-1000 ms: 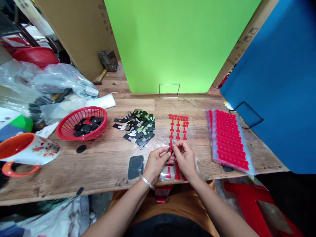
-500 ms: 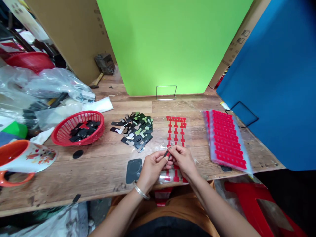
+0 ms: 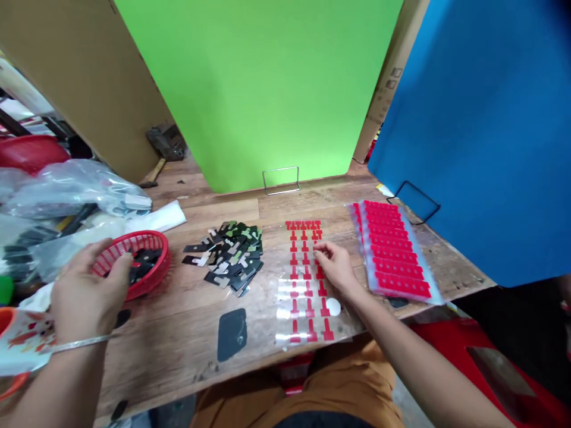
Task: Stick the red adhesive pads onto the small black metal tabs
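many red stickers (image 3: pixel 307 275) lie beside — and under — the right fingers (image 3: pixel 323 245).

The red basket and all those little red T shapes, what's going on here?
A person is working with small parts at a wooden table. Their left hand is spread at the rim of the red basket, which holds black pieces. Their right hand is over the clear sheet of red T shapes, fingertips close together; whether they pinch anything is too small to tell. A pile of flat metal-and-black pieces lies between basket and sheet.
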### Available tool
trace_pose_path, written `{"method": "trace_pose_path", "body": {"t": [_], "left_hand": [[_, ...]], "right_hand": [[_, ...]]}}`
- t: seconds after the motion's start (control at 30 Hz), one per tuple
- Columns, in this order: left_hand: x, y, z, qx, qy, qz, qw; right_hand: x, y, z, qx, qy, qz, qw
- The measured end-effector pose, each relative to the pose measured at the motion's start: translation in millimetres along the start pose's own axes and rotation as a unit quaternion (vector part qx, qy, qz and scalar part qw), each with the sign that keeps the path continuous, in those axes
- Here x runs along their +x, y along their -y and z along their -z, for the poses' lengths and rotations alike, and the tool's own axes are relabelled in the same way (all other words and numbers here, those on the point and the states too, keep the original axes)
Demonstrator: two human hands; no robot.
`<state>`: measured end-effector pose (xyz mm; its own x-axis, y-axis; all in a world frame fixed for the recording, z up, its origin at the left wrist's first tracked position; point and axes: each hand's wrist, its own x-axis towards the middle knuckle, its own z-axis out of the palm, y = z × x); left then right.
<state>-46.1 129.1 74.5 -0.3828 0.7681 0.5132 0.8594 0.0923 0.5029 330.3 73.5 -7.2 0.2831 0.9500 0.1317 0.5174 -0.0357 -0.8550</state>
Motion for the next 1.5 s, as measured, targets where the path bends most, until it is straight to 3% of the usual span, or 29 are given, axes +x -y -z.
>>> {"method": "trace_pose_path", "body": {"t": [0.07,0.17,0.27,0.37,0.43,0.57,0.73,0.93,1.13,1.5], "left_hand": [[-2,-6,-5.3,0.021,0.015,-0.061,0.998],[-31,-38,-31.4,-0.055,0.113,-0.185,0.975],[-74,-85,-67.9,-0.087,0.237,-0.309,0.917],[-110,-128,-104.1,-0.107,0.357,-0.383,0.845],[-123,-151,-126.9,-0.115,0.386,-0.399,0.824],[-125,-181,-166.1,-0.085,0.394,-0.392,0.827],[-125,-189,-187.9,-0.02,0.419,-0.376,0.826],[-132,-185,-189.0,0.018,0.408,-0.385,0.828],[-132,-183,-193.4,0.019,0.405,-0.388,0.828],[-133,-181,-197.3,-0.006,0.433,-0.371,0.822]], "right_hand": [[23,-4,8,-0.121,-0.005,0.005,0.993],[57,-11,16,-0.181,-0.001,-0.014,0.983],[82,-17,15,-0.233,0.035,-0.031,0.971],[96,-22,11,-0.272,0.084,-0.044,0.958],[103,-23,10,-0.293,0.119,-0.055,0.947],[115,-21,12,-0.32,0.182,-0.083,0.926],[116,-18,14,-0.338,0.194,-0.08,0.917],[94,-16,9,-0.357,0.14,-0.041,0.923],[94,-12,10,-0.357,0.125,-0.013,0.926],[74,-8,36,-0.261,0.03,0.074,0.962]]}}
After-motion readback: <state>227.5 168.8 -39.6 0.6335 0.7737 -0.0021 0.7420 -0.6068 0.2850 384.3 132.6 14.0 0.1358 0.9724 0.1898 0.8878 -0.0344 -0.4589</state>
